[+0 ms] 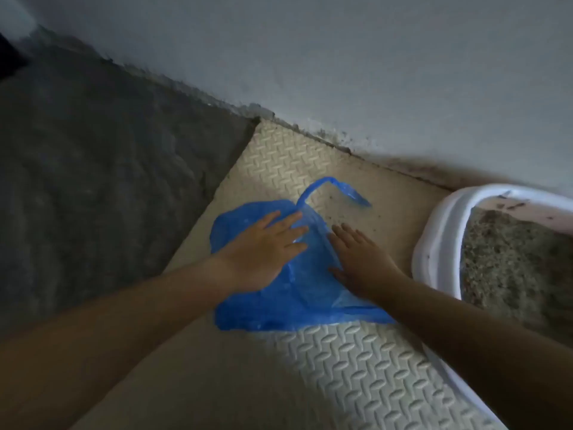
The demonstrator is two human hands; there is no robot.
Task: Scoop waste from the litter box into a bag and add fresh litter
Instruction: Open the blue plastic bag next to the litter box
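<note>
on the ridged foam mat (356, 367) by the wall, a blue plastic bag (279, 308) lies flat. left hand (263, 246) and right hand (359, 259) press it with straight fingers. just right sits the white litter box (434, 243), holding grey litter (511, 265).

Blue bag (248, 315): no print or brand can be read.
Litter box (434, 249): white rim, no legible label.
Mat (356, 367): raised pattern only, no letters or numbers.

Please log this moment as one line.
left hand: open, on blue bag | right hand: open, on bag | litter box: right of bag
</note>
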